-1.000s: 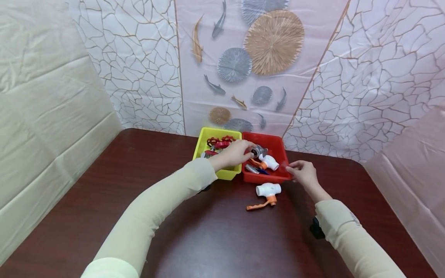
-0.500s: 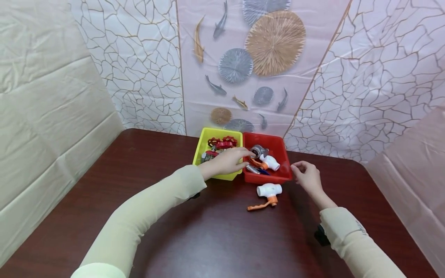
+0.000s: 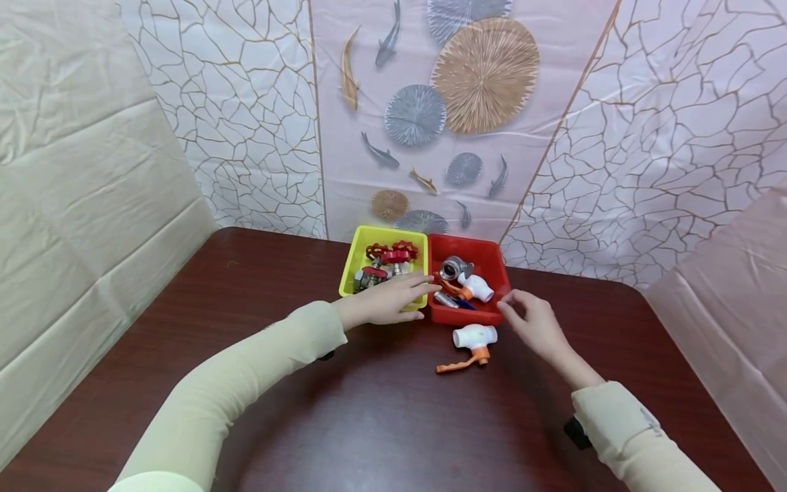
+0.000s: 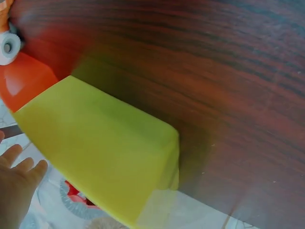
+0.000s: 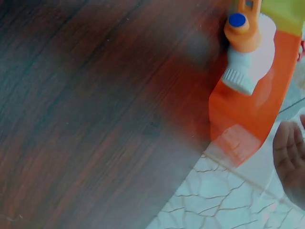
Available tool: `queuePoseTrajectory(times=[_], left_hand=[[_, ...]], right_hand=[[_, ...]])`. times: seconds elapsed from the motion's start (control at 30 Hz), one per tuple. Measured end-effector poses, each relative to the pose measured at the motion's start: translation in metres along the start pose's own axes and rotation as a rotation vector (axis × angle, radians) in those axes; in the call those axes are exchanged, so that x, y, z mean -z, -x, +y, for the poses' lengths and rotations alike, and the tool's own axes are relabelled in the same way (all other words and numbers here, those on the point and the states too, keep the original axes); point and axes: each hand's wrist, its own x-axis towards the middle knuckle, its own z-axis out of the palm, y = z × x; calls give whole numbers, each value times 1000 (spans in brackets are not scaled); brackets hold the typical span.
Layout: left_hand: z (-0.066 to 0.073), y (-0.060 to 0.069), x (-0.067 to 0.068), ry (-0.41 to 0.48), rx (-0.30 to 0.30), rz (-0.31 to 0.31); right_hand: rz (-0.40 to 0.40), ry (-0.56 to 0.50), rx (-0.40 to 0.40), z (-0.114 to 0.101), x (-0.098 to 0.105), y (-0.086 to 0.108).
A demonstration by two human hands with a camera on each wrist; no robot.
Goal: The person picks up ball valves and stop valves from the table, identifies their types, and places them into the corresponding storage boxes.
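Observation:
My left hand (image 3: 393,301) hovers over the front of the yellow bin (image 3: 393,230) with its fingers straight and nothing in it. In the left wrist view its fingertips (image 4: 35,171) show beside the yellow wall. My right hand (image 3: 537,326) is at the right front corner of the red bin (image 3: 458,316), fingers loosely bent, no object visible in them. Whether it touches the rim I cannot tell. A white ball valve (image 3: 476,335) with an orange lever lies on the table before the red bin. Another white and orange valve (image 3: 478,288) lies inside the red bin.
The red bin also holds a metal fitting (image 3: 453,268) and a silver-and-blue piece (image 3: 447,299). Valves with red handwheels (image 3: 396,255) and a red-handled metal valve (image 3: 371,275) lie in the yellow bin. A patterned cloth wall stands behind the table (image 3: 393,417).
My left hand has let go of the metal fitting in the red bin and drawn back left and toward me. My right hand has shifted slightly, its fingers nearer the red bin's front corner.

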Motion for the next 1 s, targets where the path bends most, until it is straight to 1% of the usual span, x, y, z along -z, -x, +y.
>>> queuePoseTrajectory(times=[0.1, 0.17, 0.33, 0.4, 0.5, 0.6, 0.83, 0.93, 1.0], left_hand=[[-3, 2, -3, -20, 9, -55], [-5, 2, -6, -58, -3, -69], [-12, 1, -12, -181, -71, -66], [-14, 1, -15, -210, -87, -62], [-17, 1, -17, -221, -98, -60], [-18, 2, -19, -219, -110, -61], [-21, 1, -23, -230, -149, -56], [-22, 2, -24, -231, -155, -53], [-23, 2, -25, -226, -148, -52]], right_hand=[[-37, 64, 114, -7, -4, 3], [-65, 96, 157, -12, -6, 4], [-91, 180, 237, -20, -11, 8], [-89, 209, 269, -21, -13, 10], [-87, 228, 310, -22, -17, 12], [-90, 236, 329, -22, -21, 13], [-147, 276, 372, -23, -26, 16], [-154, 303, 403, -25, -28, 17], [-147, 321, 415, -25, -29, 18]])
